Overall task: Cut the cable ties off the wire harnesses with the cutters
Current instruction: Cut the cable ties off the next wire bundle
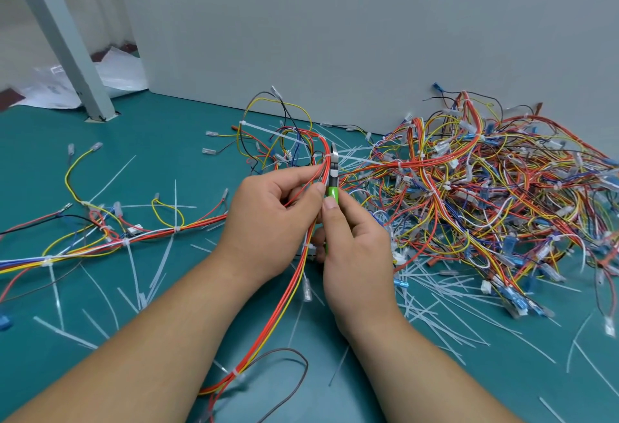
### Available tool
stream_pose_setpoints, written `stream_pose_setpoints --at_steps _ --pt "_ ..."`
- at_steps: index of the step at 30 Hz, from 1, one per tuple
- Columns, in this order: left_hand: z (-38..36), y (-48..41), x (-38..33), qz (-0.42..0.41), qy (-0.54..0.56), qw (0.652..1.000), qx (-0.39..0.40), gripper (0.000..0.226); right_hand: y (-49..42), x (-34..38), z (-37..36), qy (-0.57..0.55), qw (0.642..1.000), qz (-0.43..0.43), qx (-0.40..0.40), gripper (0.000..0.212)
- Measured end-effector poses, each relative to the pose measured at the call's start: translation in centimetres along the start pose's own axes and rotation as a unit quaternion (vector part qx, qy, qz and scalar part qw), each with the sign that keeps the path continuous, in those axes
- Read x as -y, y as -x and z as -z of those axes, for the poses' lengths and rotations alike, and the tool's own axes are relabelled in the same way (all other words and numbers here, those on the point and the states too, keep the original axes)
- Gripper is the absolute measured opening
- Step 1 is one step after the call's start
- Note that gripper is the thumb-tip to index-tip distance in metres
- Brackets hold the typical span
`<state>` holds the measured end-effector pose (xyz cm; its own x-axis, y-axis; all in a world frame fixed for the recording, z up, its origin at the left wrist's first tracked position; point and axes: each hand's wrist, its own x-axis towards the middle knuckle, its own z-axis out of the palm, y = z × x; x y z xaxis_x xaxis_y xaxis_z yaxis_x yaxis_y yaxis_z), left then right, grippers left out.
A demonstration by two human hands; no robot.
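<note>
green cutters tight in right hand, red wire harness in left hand pinch

I am working on a teal surface; a plain grey wall rises straight from its far edge and fills most of what I see; at my far left a pale grey post slants up out of view, its foot planted on the teal near the wall's corner; behind the post lies a crumpled white plastic sheet; left of that shows a dark red patch.
</note>
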<state>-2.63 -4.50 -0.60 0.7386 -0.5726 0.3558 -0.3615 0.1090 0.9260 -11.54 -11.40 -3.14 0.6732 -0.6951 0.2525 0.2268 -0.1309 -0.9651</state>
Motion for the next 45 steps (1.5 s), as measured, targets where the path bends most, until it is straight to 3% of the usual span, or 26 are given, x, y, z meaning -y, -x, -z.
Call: stream_pose_setpoints --at_steps 8,34,45 --pt "-0.05 -0.03 -0.08 0.017 0.012 1.000 0.003 0.021 0.11 0.17 0.06 0.023 0.999 0.036 -0.023 0.016" --pt "-0.21 0.09 0.13 -0.007 -0.001 1.000 -0.008 0.025 -0.13 -0.18 -0.05 -0.008 0.999 -0.034 -0.016 0.028" --pt "-0.04 -0.17 0.43 0.000 -0.030 0.999 -0.018 0.022 -0.09 -0.15 0.00 -0.004 1.000 -0.018 -0.025 0.025"
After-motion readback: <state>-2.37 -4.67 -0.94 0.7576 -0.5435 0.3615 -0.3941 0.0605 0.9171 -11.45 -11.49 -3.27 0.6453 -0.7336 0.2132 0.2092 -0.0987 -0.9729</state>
